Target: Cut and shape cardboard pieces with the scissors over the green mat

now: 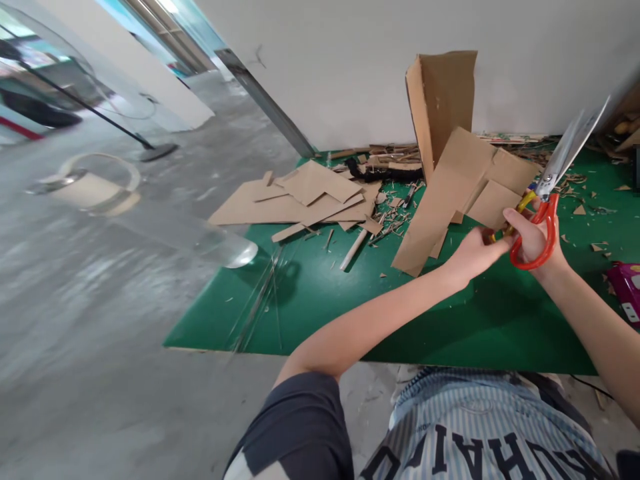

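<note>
Hands meet over the counter (320,307), red-handled scissors (549,179) between them, blades aimed up and away to the right.

Right hand (533,241) is closed through the red loop; left hand (475,252) has its fingers curled in beside it, against a yellow part (526,200) near the pivot, though whether it truly grips I cannot tell. Blade motion blur hides how far the scissors are parted. Their long axis runs from the loop at lower left to the tips at upper right, leaning away from the cardboard strip (447,193), which lies beyond and to the left, slanting down leftward. Left hand is the nearer one to that strip; smaller cardboard pieces (495,207) sit just beyond both hands.
</note>
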`<act>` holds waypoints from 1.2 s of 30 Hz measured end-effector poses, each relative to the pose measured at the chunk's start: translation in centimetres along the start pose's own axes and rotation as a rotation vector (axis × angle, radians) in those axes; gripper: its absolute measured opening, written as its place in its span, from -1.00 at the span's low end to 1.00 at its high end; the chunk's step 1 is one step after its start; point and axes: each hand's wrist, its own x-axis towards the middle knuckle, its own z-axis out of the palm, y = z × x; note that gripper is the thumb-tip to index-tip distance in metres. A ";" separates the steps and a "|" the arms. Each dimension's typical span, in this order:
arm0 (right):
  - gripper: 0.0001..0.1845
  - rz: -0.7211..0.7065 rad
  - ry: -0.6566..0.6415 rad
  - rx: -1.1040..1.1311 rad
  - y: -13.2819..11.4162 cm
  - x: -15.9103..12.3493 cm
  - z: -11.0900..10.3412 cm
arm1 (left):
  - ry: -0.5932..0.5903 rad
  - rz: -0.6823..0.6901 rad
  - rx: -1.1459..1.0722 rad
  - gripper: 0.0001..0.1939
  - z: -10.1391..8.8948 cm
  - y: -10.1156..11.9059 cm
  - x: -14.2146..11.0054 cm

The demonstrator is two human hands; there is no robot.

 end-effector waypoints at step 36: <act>-0.47 0.062 -0.050 0.163 -0.4 0.3 -0.3 | 0.035 0.207 -0.005 -0.72 -10.5 7.4 0.4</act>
